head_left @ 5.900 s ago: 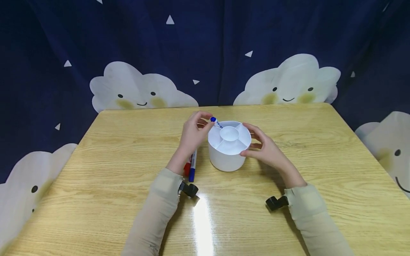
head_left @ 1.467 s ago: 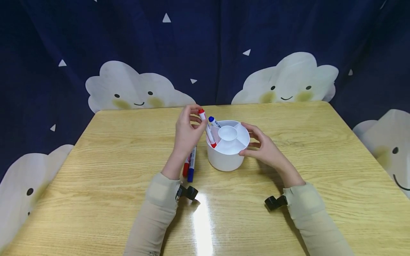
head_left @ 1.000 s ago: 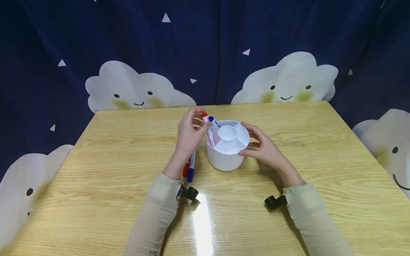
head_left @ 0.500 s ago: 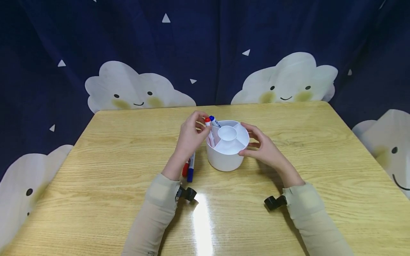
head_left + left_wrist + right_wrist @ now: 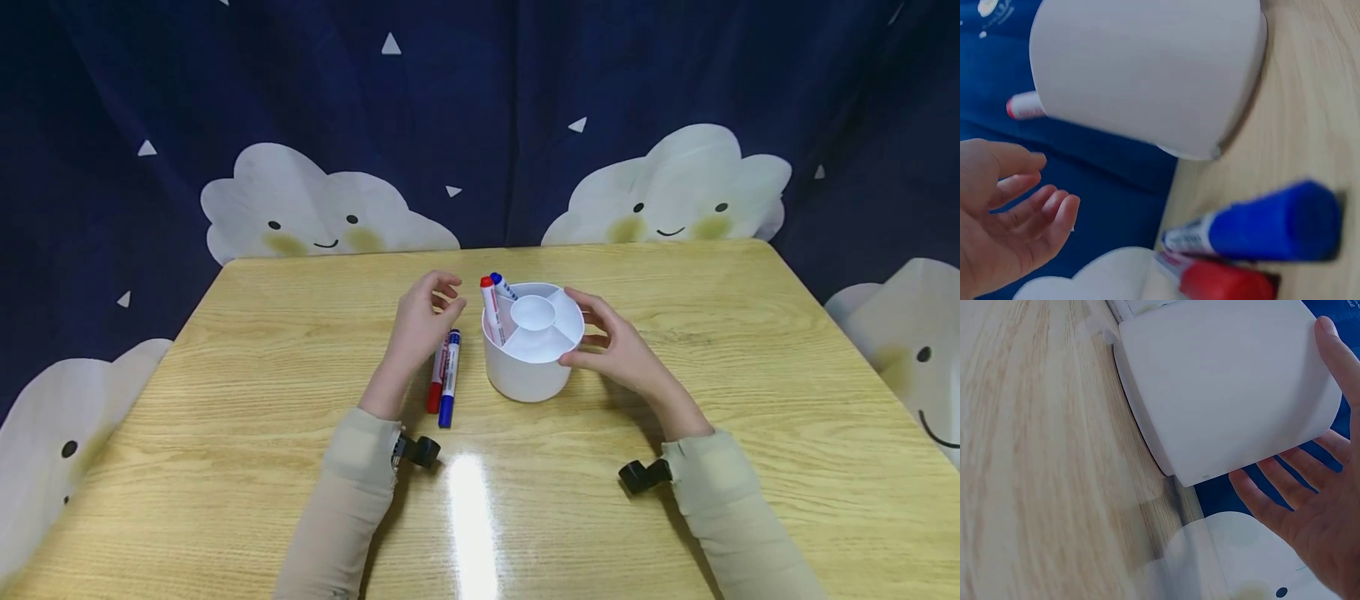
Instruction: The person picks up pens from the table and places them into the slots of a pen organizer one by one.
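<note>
A round white desk organizer (image 5: 527,377) with a central cup and surrounding compartments stands on the table. In its left compartment leans a red-capped marker (image 5: 491,304); just behind that a blue-capped marker (image 5: 504,287) sticks up. My right hand (image 5: 618,342) holds the organizer's right side, thumb at the front and fingers farther back. Left of the organizer, my left hand (image 5: 423,321) hovers with loosely bent fingers and nothing in them, as the left wrist view confirms. Below it, a second blue marker (image 5: 450,379) and a second red marker (image 5: 436,387) lie side by side on the table.
The wooden table (image 5: 262,400) ends at the back against a dark blue curtain (image 5: 337,83) printed with white clouds. A black wrist camera (image 5: 423,451) is strapped to the left wrist, another black camera (image 5: 637,477) to the right.
Earlier the blue marker went into the organizer, then the left hand lowered a red marker in. Now that hand has let go and drawn back left. The right hand stays in place.
</note>
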The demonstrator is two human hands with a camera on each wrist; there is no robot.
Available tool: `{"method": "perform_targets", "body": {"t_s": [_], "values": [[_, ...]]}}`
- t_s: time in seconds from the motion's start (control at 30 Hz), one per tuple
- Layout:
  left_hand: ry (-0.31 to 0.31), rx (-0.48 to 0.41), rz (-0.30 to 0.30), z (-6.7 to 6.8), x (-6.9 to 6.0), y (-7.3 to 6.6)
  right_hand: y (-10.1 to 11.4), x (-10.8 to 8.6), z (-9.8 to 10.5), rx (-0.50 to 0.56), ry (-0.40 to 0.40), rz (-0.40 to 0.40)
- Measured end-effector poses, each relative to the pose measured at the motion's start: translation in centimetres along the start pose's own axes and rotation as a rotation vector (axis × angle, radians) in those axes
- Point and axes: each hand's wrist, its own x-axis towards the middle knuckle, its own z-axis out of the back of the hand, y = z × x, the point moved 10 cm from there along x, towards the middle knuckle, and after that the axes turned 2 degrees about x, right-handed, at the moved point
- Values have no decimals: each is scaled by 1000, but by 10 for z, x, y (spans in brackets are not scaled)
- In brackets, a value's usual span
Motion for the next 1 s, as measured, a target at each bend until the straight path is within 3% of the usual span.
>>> {"method": "perform_targets", "body": {"t_s": [0.3, 0.6, 0.77, 1.0], "values": [[-17, 95, 72, 2, 6, 30, -1, 1, 0, 13, -4, 0], [131, 269, 156, -16, 6, 57, -2, 1, 0, 18, -15, -4], [190, 299, 207, -25, 3, 64, 0, 0, -1, 17, -15, -6], [236, 313, 227, -29, 1, 67, -2, 0, 0, 7, -17, -9]]}}
